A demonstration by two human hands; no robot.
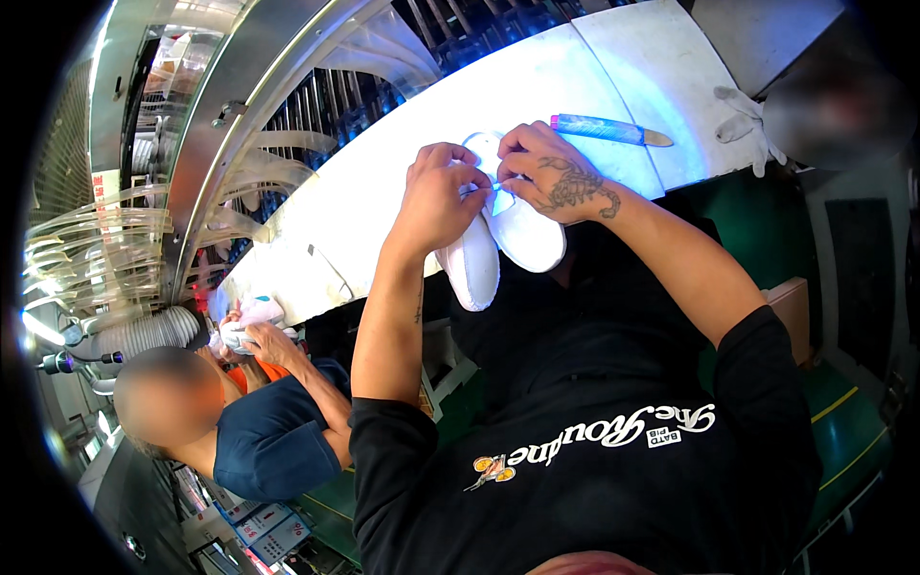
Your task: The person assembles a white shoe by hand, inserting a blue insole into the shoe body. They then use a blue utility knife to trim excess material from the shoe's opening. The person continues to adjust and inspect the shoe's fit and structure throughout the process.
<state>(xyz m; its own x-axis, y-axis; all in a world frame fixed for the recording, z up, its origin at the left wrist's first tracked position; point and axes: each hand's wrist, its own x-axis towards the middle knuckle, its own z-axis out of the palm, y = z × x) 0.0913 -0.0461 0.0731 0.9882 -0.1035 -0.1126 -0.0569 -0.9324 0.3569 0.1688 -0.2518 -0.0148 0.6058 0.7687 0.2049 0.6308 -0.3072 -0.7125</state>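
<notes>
Two white shoes (529, 235) are jutting over the near edge of the white table (335, 216); the left hand (443, 196) and right hand (544, 174) are pinching them between curled fingers, work seemingly being unfinished, its completed part not showing clearly

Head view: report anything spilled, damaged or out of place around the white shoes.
Nothing stands out. The white shoes show no clear damage, though the left hand and right hand cover parts of them. The blue tool lies on the white table, with no spill visible.
</notes>
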